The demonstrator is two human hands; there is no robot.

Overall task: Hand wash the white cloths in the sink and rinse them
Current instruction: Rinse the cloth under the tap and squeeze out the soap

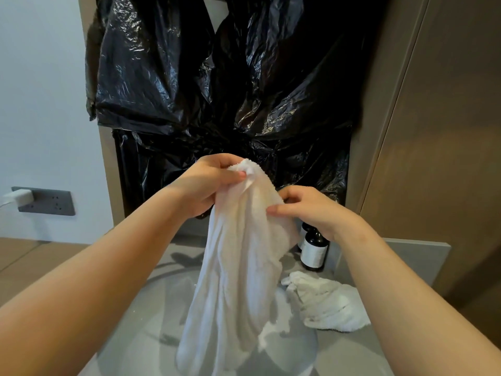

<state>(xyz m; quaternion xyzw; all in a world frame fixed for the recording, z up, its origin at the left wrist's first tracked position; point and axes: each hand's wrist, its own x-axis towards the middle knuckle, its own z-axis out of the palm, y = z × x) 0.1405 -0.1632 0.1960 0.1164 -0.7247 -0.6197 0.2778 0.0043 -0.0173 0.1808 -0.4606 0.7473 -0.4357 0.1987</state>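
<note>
A white terry cloth (235,270) hangs lengthwise above the grey sink (151,316), its lower end down in the basin. My left hand (208,183) grips its top corner, thumb pressed on the fabric. My right hand (311,207) pinches the cloth's right edge a little lower, between thumb and fingers. A second white cloth (325,302) lies crumpled on the counter at the sink's right rim, apart from both hands.
Black plastic sheeting (222,85) covers the wall behind the sink. Two dark bottles with white labels (314,251) stand at the back right of the counter. A grey wall socket with a white plug (40,200) sits on the left. Brown panelling (439,131) closes the right side.
</note>
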